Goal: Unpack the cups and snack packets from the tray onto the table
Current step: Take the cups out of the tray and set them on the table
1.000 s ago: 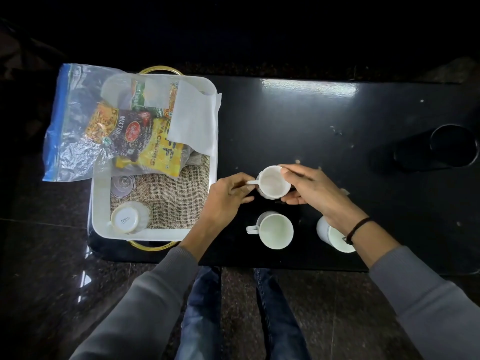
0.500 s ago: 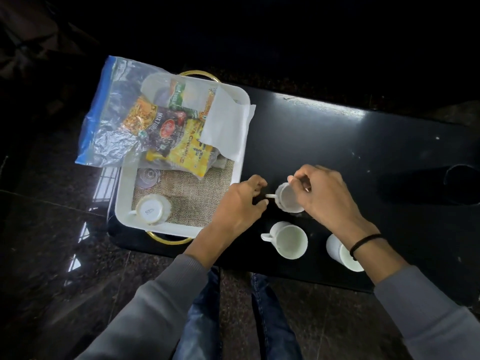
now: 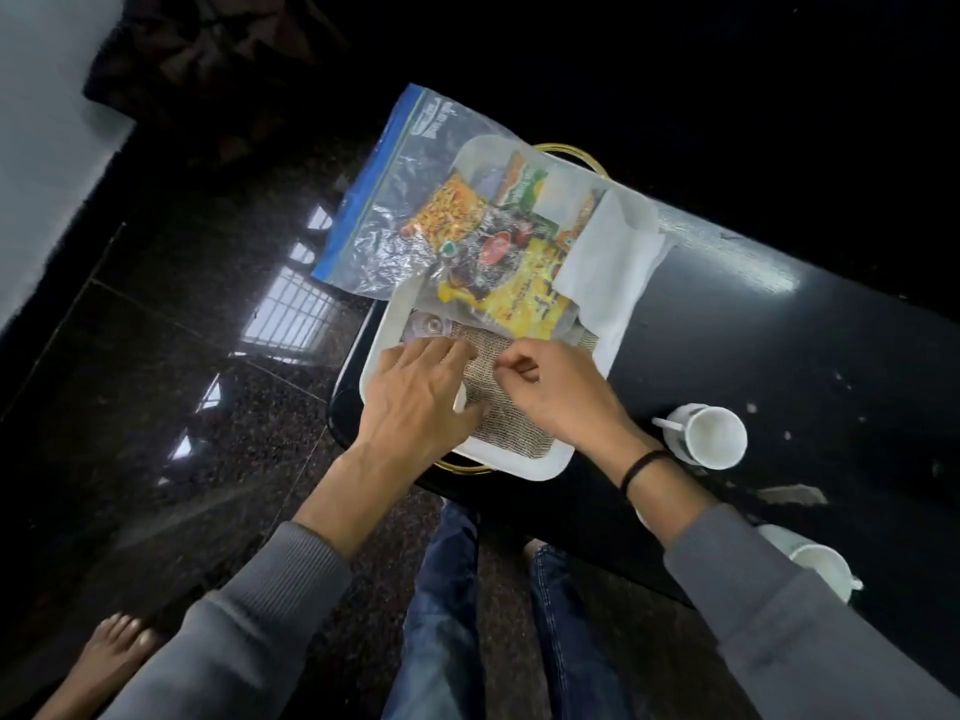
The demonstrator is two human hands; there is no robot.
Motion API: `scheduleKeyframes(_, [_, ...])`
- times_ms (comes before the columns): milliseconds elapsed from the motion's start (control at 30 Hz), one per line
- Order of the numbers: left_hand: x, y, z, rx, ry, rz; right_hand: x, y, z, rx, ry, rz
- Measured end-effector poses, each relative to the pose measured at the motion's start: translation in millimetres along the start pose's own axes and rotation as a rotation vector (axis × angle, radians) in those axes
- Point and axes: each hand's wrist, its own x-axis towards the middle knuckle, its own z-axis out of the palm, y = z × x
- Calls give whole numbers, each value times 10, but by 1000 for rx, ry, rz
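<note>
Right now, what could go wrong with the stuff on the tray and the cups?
1. The snack bag hangs over the tray's far rim, past the table edge; a bump might slide it to the floor.
2. The right sleeve lies close to a cup near the table's front edge and could knock it off.
3. The tray sits at the table's corner, so a push from the left hand might shift it off.

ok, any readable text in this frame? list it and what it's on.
Nothing reads cleanly.
yellow packet: dark lettering, blurred.
dark packet: red round logo, unreadable.
green packet: pale print, too small.
zip bag: print near blue strip, blurred.
</note>
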Motion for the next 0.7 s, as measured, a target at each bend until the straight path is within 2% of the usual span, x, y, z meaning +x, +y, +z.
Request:
scheduleKeyframes(167, [-77,-275,179,120,-82,-6,136,-125,381,-2,-65,32])
scheduleKeyframes(333, [-25,-314,224,14,-30,14,174,-60,399,178,-83,117])
scheduleKeyframes(400, [0,-276,200,-122,-20,-5,148,4,330,270,-68,122])
scheduleKeyframes(533, [49,-104,69,-614,-6,-170,50,173,115,480,16,112])
scheduleKeyframes(700, [197,285,-25,-1011,-66,-315,-137,406,-168,758,112,122])
